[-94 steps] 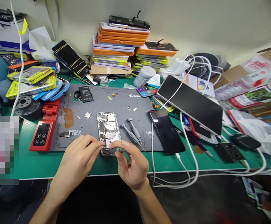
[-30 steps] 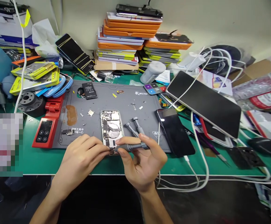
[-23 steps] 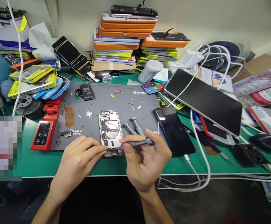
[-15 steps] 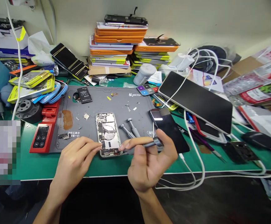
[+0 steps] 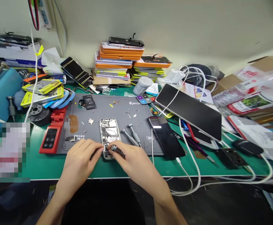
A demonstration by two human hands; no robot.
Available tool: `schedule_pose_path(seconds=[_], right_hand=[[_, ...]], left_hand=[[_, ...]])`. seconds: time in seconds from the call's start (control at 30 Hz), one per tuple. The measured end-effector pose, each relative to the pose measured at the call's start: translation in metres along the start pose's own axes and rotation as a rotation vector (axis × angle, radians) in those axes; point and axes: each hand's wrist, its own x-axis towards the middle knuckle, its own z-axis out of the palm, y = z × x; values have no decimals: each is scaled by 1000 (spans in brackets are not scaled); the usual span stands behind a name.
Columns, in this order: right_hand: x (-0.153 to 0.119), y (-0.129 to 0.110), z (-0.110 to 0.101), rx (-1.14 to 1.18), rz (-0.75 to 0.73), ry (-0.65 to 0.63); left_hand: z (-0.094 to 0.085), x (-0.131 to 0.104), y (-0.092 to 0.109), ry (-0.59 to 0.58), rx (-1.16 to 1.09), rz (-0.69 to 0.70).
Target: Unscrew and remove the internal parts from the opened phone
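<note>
Head view, and both hands crowd the near end of the opened phone (image 5: 110, 131), lying face-up at the near edge of the grey mat (image 5: 103, 109). Left hand (image 5: 81, 159) pinches at its left edge, probably steadying it; whether a tiny part sits in that grip, I can't tell. Right hand (image 5: 134, 159) has its grip closed round a screwdriver (image 5: 120, 151), tip hidden, perhaps tucked aside so the fingertips can get in close. And what a change from half a second ago: the right palm, upturned beside the phone, has rolled over and swung inward!
</note>
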Motion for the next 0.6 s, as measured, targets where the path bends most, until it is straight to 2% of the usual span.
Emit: schedule_pose_path(seconds=[0.27,0.5,0.6], right_hand=[[2,-3,-1,-47,-50,-23],[3,-4,0,-82,-14,-52],[-1,-2,1,-64,-18,0]], left_hand=[[2,-1,-3,22,13,24],[2,-2,-4,24,28,23],[3,-1,-4,32,43,25]])
